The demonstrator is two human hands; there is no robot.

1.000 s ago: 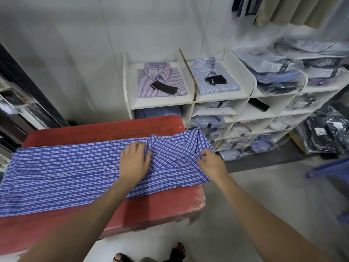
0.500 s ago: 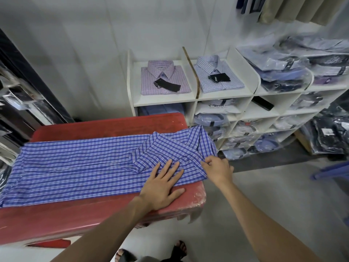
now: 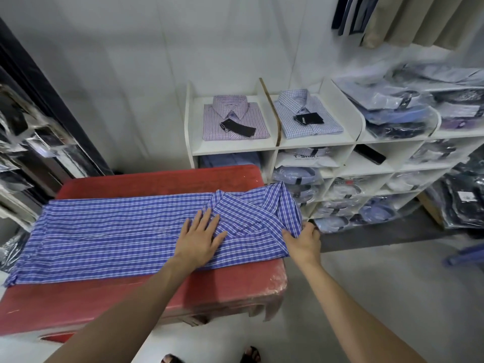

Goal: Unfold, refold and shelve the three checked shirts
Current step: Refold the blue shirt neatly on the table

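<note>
Pressing flat with my left hand (image 3: 200,241), fingers spread and straight, I hold down the blue checked shirt (image 3: 110,231) where the folded sleeve crosses the body. My right hand (image 3: 303,243) pinches the cloth at the shirt's collar end, at the right edge of the red table (image 3: 146,294); the fingertips are tucked under the fabric and cannot be seen. The shirt lies lengthwise across the table, collar end to the right, hem to the left, where its far corner overhangs the table edge.

On the white shelf unit (image 3: 275,146) behind the table, two folded shirts lie in the top compartments: a pink checked shirt (image 3: 235,119) in the left one, a pale blue checked shirt (image 3: 306,113) in the right one. Each carries a black tag; the print on the tags is too small to read.

The lower compartments hold bagged garments (image 3: 298,176); glare on the plastic hides their patterns. More bagged stock (image 3: 408,106) is piled at upper right, blurred. The hanging items at the top edge are cut off. Dark packages at far left are too blurred to identify. My sandalled feet are cut by the bottom edge.
</note>
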